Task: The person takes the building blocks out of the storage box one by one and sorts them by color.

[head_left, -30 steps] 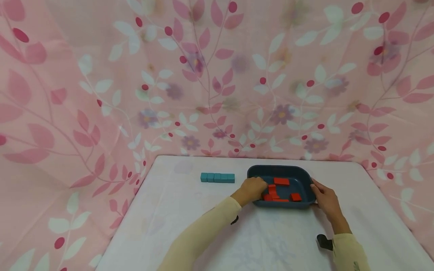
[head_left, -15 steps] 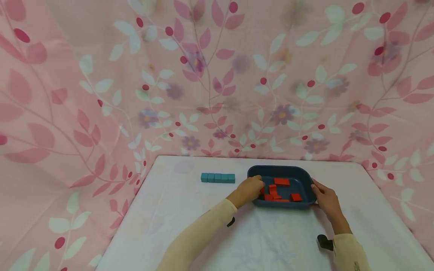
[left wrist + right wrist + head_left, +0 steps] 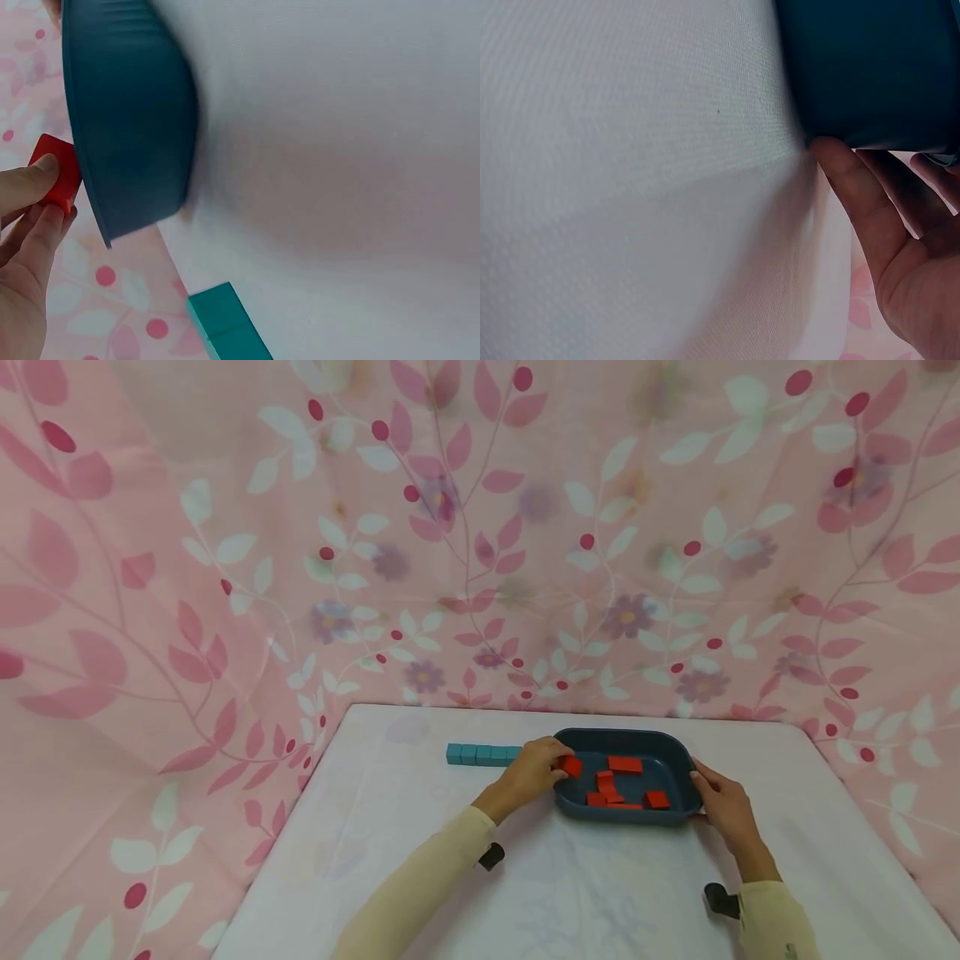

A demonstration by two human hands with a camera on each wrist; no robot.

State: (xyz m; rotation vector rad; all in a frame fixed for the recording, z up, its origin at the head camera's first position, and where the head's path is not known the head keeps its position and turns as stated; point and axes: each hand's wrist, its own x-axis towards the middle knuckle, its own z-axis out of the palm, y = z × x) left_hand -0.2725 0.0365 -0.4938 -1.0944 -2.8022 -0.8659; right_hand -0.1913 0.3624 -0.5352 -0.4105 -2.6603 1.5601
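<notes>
A red block [image 3: 572,766] is pinched between the thumb and fingers of my left hand [image 3: 527,771], just over the left rim of a dark blue oblong dish [image 3: 630,814]. The left wrist view shows the same red block [image 3: 66,169] by the rim, in front of the dish's side wall [image 3: 131,112]. My right hand [image 3: 726,806] holds the dish at its right end, thumb at the rim. In the right wrist view a finger of the right hand [image 3: 907,247] touches the lower edge of the dish. Several other red blocks [image 3: 625,764] lie scattered inside.
A straight row of several teal blocks [image 3: 480,755] stands left of the dish on the white-covered table [image 3: 585,885], its right end partly behind my left hand. Pink floral cloth [image 3: 480,543] hangs behind and at both sides.
My left hand has risen from inside the dish and shifted left to its rim, bringing out a red block. The right hand stays at the dish's right end.
</notes>
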